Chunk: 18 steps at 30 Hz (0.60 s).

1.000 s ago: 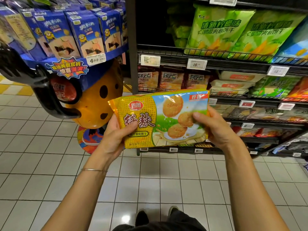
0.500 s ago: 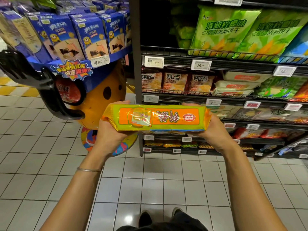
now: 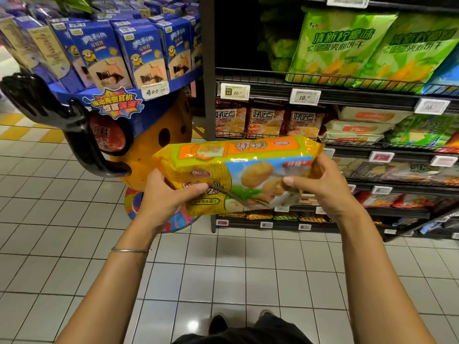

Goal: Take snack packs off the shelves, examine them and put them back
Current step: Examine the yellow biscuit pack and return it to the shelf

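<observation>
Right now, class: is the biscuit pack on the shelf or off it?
Off. The left hand and right hand grip the pack by its ends, held clear in front of the shelves.

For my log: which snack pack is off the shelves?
The yellow biscuit pack, held between left hand and right hand; the others sit on shelves.

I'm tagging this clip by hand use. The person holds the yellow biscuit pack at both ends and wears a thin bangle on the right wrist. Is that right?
Not quite. The bangle is on the left wrist, as the head view shows. The rest stands: the left hand and the right hand hold the yellow biscuit pack at its two ends.
</observation>
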Each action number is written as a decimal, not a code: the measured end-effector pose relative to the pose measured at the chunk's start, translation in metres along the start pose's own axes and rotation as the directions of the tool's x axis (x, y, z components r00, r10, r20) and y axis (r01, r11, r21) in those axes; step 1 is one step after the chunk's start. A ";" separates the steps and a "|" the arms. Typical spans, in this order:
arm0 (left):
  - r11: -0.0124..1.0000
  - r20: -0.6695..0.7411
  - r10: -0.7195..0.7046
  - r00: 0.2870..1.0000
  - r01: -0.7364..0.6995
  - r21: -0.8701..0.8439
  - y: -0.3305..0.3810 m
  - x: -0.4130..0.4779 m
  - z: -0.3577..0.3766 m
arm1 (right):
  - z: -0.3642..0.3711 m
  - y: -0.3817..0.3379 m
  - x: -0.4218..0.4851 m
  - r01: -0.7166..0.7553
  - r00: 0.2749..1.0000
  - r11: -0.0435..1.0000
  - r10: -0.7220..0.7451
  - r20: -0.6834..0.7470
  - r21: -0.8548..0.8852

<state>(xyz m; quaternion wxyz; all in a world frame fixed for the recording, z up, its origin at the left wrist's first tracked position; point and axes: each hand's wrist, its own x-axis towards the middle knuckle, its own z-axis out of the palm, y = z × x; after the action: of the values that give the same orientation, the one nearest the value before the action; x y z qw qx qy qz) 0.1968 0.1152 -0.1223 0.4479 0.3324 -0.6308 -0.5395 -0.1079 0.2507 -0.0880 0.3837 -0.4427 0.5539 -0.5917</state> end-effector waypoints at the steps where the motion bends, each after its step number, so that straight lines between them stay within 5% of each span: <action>1: 0.999 0.018 -0.034 0.999 0.034 -0.010 0.003 0.000 0.001 | 0.000 0.000 0.001 -0.005 1.000 1.000 0.005 -0.011 0.014; 10: 0.914 0.199 -0.270 0.942 0.316 -0.254 0.020 0.001 0.001 | 0.010 0.008 0.000 -0.211 0.966 0.943 0.242 -0.095 0.259; 16: 0.664 0.349 -0.182 0.919 0.376 -0.646 0.024 -0.007 0.015 | 0.031 0.022 -0.002 -0.379 0.899 0.632 0.425 0.107 0.676; 18: 0.719 0.352 -0.144 0.925 0.342 -0.605 0.020 -0.012 0.026 | 0.047 0.027 -0.002 -0.445 0.874 0.567 0.444 0.198 0.693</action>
<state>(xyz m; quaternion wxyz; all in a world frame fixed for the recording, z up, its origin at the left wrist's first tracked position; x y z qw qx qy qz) 0.1790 0.1399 -0.1052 0.3662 0.1548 -0.4080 -0.8219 -0.0634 0.2355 -0.1150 0.6619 -0.1030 0.3692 -0.6442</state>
